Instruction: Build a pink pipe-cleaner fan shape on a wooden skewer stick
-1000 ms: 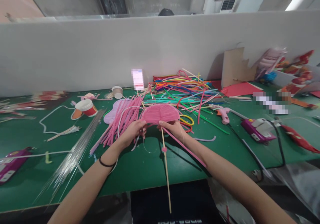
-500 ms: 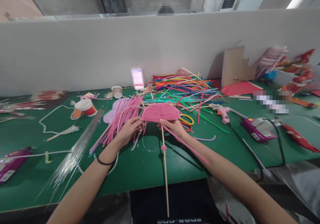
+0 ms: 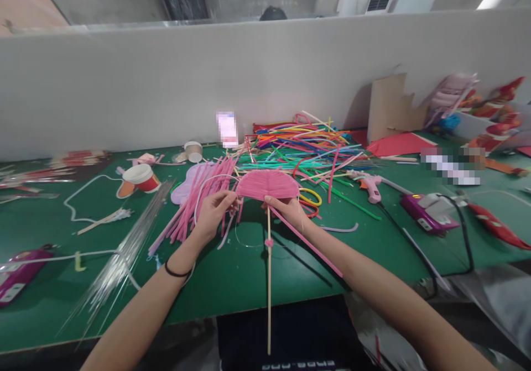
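Observation:
I hold a pink half-round fan [image 3: 267,184] made of fuzzy stems above the green table [image 3: 232,282]. A thin wooden stick [image 3: 269,293] hangs down from its middle toward me. My right hand [image 3: 288,210] grips the fan's lower edge at the stick, and a long pink stem [image 3: 307,242] trails from it along my forearm. My left hand [image 3: 215,212] pinches the fan's left corner, where a thin clear wire loop [image 3: 243,238] hangs. A bundle of pink stems [image 3: 194,205] lies just left of that hand.
A heap of many-coloured stems [image 3: 307,147] lies behind the fan. A pink glue gun [image 3: 371,187], a purple device [image 3: 427,212] and black cables [image 3: 464,238] sit at right. A red paper cup [image 3: 141,177], silver wires [image 3: 120,255] and a white cord [image 3: 83,194] lie at left.
The fan has tilted slightly, so the stick now hangs straighter toward me. My left hand has shifted its pinch a little along the left corner. Both hands stay on the fan.

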Available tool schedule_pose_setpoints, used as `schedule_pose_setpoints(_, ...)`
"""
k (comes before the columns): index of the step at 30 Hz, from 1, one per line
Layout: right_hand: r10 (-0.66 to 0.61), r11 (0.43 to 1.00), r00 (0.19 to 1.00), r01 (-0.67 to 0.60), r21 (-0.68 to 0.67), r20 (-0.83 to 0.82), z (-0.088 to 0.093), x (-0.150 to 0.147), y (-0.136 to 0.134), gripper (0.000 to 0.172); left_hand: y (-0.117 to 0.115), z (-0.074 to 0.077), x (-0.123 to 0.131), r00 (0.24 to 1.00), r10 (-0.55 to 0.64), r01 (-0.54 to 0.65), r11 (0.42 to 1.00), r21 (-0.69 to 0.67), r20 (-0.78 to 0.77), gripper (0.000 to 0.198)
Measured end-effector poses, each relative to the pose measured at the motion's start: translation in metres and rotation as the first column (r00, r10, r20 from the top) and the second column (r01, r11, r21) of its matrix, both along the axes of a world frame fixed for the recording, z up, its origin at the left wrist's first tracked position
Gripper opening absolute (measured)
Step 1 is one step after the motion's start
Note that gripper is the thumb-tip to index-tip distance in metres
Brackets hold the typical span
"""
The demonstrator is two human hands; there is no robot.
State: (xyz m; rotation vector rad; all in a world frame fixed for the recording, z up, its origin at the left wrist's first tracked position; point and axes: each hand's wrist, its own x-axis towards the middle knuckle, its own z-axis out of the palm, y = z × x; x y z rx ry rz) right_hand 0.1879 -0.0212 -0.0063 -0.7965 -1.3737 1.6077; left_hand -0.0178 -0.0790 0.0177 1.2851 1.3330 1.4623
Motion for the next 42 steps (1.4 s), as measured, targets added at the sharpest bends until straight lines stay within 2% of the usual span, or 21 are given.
schedule_pose_setpoints(5, -0.011, 1.000, 1.000, 0.010, -0.018, -0.024, 0.003, -0.001, -0.003, 0.037, -0.001, 0.000, 0.010, 0.998, -0.068, 0.068, 0.985, -0.161, 0.004, 0.035)
schedule_pose_setpoints(8, -0.024, 0.999, 0.999, 0.024, -0.022, -0.021, 0.008, -0.002, -0.007, 0.037, -0.003, 0.004, 0.020, 0.998, -0.036, 0.045, 0.977, -0.208, 0.046, 0.039)
schedule_pose_setpoints(10, -0.030, 0.999, 0.999, 0.030, -0.021, -0.011, 0.012, -0.002, -0.009, 0.036, -0.005, 0.006, 0.026, 0.991, -0.030, 0.061, 0.967, -0.248, 0.130, 0.039)
schedule_pose_setpoints(13, -0.031, 0.999, 0.999, 0.031, 0.011, -0.027, 0.013, -0.002, -0.011, 0.034, -0.006, 0.008, 0.031, 0.950, -0.071, 0.179, 0.922, -0.344, 0.305, 0.035)
schedule_pose_setpoints(15, -0.020, 0.999, 0.998, 0.022, 0.027, -0.063, 0.010, -0.004, -0.011, 0.033, -0.006, 0.007, 0.032, 0.921, -0.024, 0.181, 0.910, -0.373, 0.389, 0.030)
schedule_pose_setpoints(18, -0.018, 1.000, 0.996, 0.020, 0.022, -0.085, 0.003, -0.007, -0.010, 0.034, -0.003, 0.004, 0.031, 0.873, 0.087, 0.109, 0.925, -0.365, 0.480, 0.025)
schedule_pose_setpoints(20, -0.026, 0.999, 0.996, 0.029, 0.034, -0.081, -0.002, -0.008, -0.008, 0.035, -0.002, 0.003, 0.031, 0.847, 0.099, 0.103, 0.933, -0.344, 0.523, 0.023)
schedule_pose_setpoints(25, 0.005, 0.994, 0.998, 0.002, 0.107, -0.069, -0.007, -0.011, -0.005, 0.034, -0.005, 0.004, 0.035, 0.807, 0.096, 0.178, 0.901, -0.396, 0.582, 0.018)
schedule_pose_setpoints(29, -0.015, 0.978, 1.000, 0.010, 0.210, 0.026, -0.008, -0.010, -0.005, 0.031, -0.006, 0.005, 0.032, 0.855, 0.037, 0.205, 0.892, -0.403, 0.518, 0.022)
schedule_pose_setpoints(32, 0.004, 0.947, 0.990, -0.049, 0.317, 0.143, -0.006, -0.005, -0.004, 0.028, -0.003, 0.005, 0.026, 0.869, 0.020, 0.209, 0.891, -0.403, 0.494, 0.024)
schedule_pose_setpoints(34, 0.017, 0.900, 0.971, -0.118, 0.420, 0.238, -0.003, 0.001, -0.001, 0.025, -0.001, 0.005, 0.022, 0.865, 0.038, 0.181, 0.906, -0.382, 0.501, 0.021)
schedule_pose_setpoints(36, -0.051, 0.842, 0.949, -0.126, 0.525, 0.310, 0.000, 0.008, 0.002, 0.020, 0.000, 0.004, 0.020, 0.857, 0.070, 0.134, 0.926, -0.352, 0.511, 0.018)
schedule_pose_setpoints(38, -0.189, 0.822, 0.934, -0.019, 0.569, 0.304, 0.003, 0.015, 0.006, 0.019, 0.001, 0.002, 0.018, 0.849, 0.103, 0.089, 0.938, -0.334, 0.518, 0.015)
schedule_pose_setpoints(40, -0.311, 0.809, 0.922, 0.130, 0.573, 0.231, 0.004, 0.021, 0.008, 0.027, 0.003, 0.000, 0.016, 0.844, 0.133, 0.051, 0.944, -0.325, 0.520, 0.012)
schedule_pose_setpoints(42, -0.383, 0.762, 0.911, 0.218, 0.610, 0.153, 0.008, 0.025, 0.009, 0.034, 0.004, -0.003, 0.014, 0.848, 0.148, 0.019, 0.951, -0.308, 0.508, 0.009)
